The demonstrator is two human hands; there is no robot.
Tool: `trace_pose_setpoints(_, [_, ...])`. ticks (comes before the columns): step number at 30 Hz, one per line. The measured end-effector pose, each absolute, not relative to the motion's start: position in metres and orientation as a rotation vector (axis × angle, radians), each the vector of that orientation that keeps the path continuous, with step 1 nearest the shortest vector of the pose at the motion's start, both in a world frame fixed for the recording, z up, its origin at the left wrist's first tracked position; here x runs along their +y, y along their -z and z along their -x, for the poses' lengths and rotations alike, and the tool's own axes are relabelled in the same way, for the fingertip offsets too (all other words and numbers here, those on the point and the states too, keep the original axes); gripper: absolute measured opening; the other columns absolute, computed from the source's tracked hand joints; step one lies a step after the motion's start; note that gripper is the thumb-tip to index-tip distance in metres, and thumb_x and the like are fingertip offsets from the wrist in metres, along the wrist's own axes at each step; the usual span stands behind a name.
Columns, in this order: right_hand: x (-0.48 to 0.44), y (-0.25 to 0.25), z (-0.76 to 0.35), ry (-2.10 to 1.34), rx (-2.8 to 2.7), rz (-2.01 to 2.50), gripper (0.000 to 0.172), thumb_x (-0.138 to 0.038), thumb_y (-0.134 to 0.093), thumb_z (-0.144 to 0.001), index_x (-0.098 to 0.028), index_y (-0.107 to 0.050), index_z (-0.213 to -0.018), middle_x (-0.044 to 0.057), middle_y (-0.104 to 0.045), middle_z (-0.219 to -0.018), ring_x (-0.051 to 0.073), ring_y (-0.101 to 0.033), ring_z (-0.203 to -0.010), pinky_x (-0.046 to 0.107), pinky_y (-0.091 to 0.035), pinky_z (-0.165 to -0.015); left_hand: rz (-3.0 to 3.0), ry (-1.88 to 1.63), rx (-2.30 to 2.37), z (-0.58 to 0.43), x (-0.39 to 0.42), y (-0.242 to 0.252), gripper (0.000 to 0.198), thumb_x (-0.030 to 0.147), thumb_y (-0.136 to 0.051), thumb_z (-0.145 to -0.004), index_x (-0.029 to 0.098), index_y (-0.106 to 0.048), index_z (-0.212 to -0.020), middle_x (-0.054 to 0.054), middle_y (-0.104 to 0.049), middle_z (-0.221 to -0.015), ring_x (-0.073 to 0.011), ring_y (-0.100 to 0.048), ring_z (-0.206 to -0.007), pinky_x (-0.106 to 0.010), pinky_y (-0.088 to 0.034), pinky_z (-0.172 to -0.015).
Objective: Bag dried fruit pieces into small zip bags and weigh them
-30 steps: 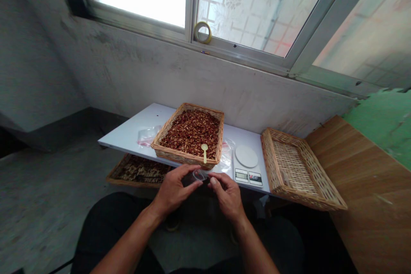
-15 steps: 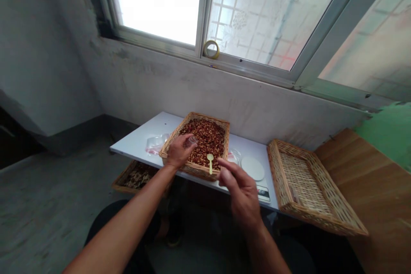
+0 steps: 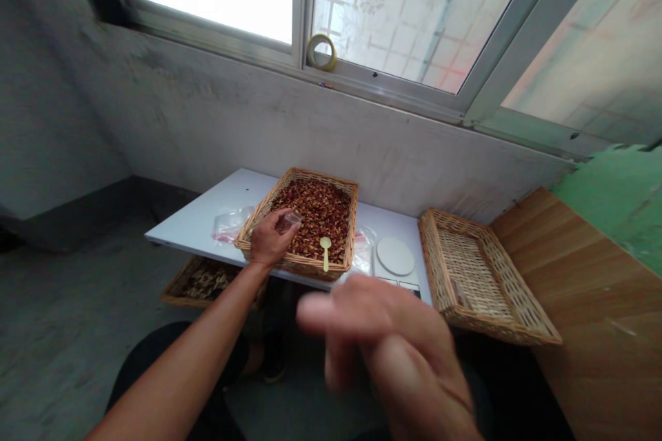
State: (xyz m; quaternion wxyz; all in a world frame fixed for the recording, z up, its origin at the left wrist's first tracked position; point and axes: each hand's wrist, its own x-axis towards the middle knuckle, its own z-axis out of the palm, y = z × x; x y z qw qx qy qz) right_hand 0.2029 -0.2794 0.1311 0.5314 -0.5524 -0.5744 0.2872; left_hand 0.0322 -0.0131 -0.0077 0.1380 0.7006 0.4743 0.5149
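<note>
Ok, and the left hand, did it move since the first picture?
Yes: the left hand, holding a small clear container, moved forward, from in front of the wicker basket to above its near rim.

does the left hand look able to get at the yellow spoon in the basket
Probably yes: the left hand is over the wicker basket's near rim, close to the yellow spoon, with nothing between them, though its fingers are holding a small clear cup.

White table (image 3: 194,210) bearing a wicker basket (image 3: 258,231), a plastic bag (image 3: 231,224) beside it, what looks like a second plastic bag (image 3: 363,251), and a kitchen scale (image 3: 394,256).
</note>
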Motion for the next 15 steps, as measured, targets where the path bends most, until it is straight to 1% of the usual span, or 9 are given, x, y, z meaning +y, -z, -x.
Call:
trace_pose_setpoints(1, [-0.253,-0.126,-0.202,-0.662,-1.401,1.333,0.050,-0.070,-0.050,-0.092,-0.037,-0.069,-0.126,0.003,-0.070,-0.086,0.026,-0.066,-0.095,0.046,-0.053,-0.085,-2.020,-1.487,1.370,-0.032,-0.014,0.007,0.041,0.044,-0.070,-0.084,0.023,-0.067,-0.120,-0.007,-0.074,-0.113,-0.0234,-0.071,-0.098,-0.037,-0.055,-0.091])
trace_pose_setpoints(4, [-0.186,-0.096,-0.204,-0.311,-1.692,1.602,0.041,-0.055,-0.052,-0.097,-0.026,-0.076,-0.113,0.010,-0.072,-0.101,0.027,-0.061,-0.103,0.046,-0.044,-0.098,-2.008,-1.495,1.384,-0.031,-0.014,0.007,0.042,0.043,-0.070,-0.084,0.022,-0.067,-0.120,-0.008,-0.074,-0.114,-0.0241,-0.070,-0.101,-0.037,-0.055,-0.092])
trace_pose_setpoints(6, [-0.161,-0.071,-0.209,-0.134,-1.810,1.864,0.041,-0.056,-0.057,-0.095,-0.021,-0.078,-0.102,0.015,-0.072,-0.104,0.032,-0.057,-0.106,0.050,-0.040,-0.097,-2.009,-1.499,1.386,-0.030,-0.014,0.007,0.043,0.043,-0.071,-0.083,0.022,-0.067,-0.121,-0.007,-0.074,-0.114,-0.0243,-0.070,-0.102,-0.037,-0.054,-0.092])
trace_pose_setpoints(9, [-0.151,-0.042,-0.212,-0.019,-1.875,2.055,0.041,-0.056,-0.057,-0.095,-0.022,-0.079,-0.093,0.015,-0.072,-0.103,0.032,-0.055,-0.108,0.048,-0.038,-0.095,-2.021,-1.509,1.366,-0.028,-0.014,0.007,0.042,0.041,-0.071,-0.082,0.022,-0.067,-0.120,-0.007,-0.074,-0.116,-0.0243,-0.069,-0.104,-0.037,-0.053,-0.095])
trace_pose_setpoints(11, [-0.150,-0.035,-0.212,-0.002,-1.882,2.097,0.041,-0.056,-0.058,-0.095,-0.022,-0.079,-0.088,0.014,-0.072,-0.101,0.032,-0.055,-0.108,0.047,-0.037,-0.094,-2.022,-1.510,1.370,-0.028,-0.015,0.007,0.041,0.040,-0.071,-0.082,0.022,-0.067,-0.119,-0.007,-0.074,-0.116,-0.0244,-0.069,-0.104,-0.037,-0.054,-0.095])
trace_pose_setpoints(15, [-0.140,-0.035,-0.211,-0.123,-1.860,2.174,0.037,-0.052,-0.058,-0.094,-0.025,-0.080,-0.084,0.011,-0.075,-0.095,0.030,-0.059,-0.103,0.041,-0.039,-0.089,-2.005,-1.507,1.392,-0.029,-0.015,0.008,0.041,0.042,-0.072,-0.083,0.023,-0.068,-0.119,-0.007,-0.074,-0.114,-0.0240,-0.071,-0.100,-0.036,-0.055,-0.092])
